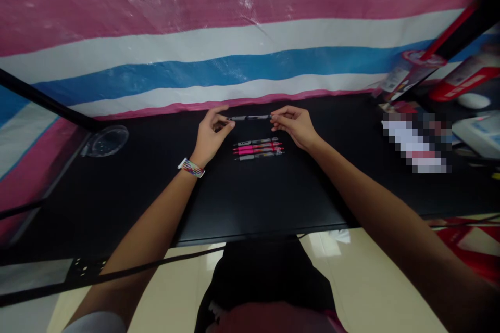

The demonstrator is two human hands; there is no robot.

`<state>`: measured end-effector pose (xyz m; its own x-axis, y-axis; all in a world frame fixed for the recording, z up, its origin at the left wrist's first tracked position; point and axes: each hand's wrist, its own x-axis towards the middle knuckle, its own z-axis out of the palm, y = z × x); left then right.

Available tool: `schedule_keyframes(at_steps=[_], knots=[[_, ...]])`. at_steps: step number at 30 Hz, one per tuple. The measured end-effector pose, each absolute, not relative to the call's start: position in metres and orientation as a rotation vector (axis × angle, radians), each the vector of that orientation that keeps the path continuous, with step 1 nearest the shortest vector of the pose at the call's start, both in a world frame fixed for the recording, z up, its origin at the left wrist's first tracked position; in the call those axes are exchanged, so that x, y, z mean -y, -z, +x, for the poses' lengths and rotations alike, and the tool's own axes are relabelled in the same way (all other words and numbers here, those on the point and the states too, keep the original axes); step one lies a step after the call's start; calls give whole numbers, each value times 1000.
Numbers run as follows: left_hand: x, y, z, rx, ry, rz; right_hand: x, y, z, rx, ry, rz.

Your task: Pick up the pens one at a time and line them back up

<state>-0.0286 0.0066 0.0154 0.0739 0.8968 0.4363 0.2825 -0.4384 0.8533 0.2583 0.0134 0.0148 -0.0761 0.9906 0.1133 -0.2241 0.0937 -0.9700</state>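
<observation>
A dark pen (pixel 251 117) lies level between my two hands, near the back of the black table. My left hand (pixel 213 132) pinches its left end between thumb and fingers. At the other end, my right hand (pixel 294 124) grips the pen tip with thumb and forefinger. Just nearer to me, several pens rest side by side in a neat row: a dark pen (pixel 255 142) at the back, pink pens (pixel 255 150) in the middle and a grey-black pen (pixel 260 156) in front. A colourful woven band is on my left wrist.
A clear round plastic lid or dish (pixel 106 141) lies at the left. On the right stand a transparent cup (pixel 410 75), a red-labelled bottle (pixel 469 75) and a white device (pixel 480 132). A striped sheet (pixel 234 67) hangs behind the black table (pixel 250 203).
</observation>
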Motion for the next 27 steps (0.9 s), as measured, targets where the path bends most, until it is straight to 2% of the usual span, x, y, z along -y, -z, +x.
schedule_keyframes(at_steps=[6, 27], knots=[[-6, -18, -29, -1220, -1318, 1833, -14, -15, 259, 1173, -1284, -947], [-9, -16, -34, -1244, -1453, 1694, -21, -15, 265, 1142, -1105, -1026]])
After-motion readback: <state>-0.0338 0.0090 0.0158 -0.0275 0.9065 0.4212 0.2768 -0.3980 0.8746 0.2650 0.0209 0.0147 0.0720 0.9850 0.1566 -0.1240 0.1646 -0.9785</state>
